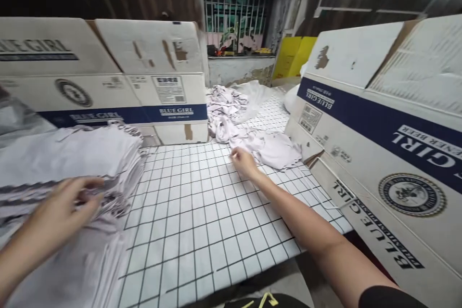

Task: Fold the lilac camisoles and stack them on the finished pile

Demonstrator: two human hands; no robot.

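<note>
On the left lies a tall stack of pale lilac-grey fabric pieces (68, 151) with wavy, dark-trimmed edges. My left hand (68, 204) hovers over or rests against this stack, its thumb and fingers apart and nothing visible between them. Farther off, my right hand (244, 161) reaches to the near side of a loose, crumpled fabric piece (276, 149). Its fingers are closed in a pinch at the cloth's left end; what sits between the fingertips is too small to make out. A heap of similar crumpled fabric (227, 101) lies behind.
A table with a white, black-gridded cover (180, 211) spreads before me. White and blue cartons stand at the left (169, 91) and right (342, 120). Clear plastic (258, 96) lies by the heap. A yellow box (292, 55) and a barred window (238, 9) are behind.
</note>
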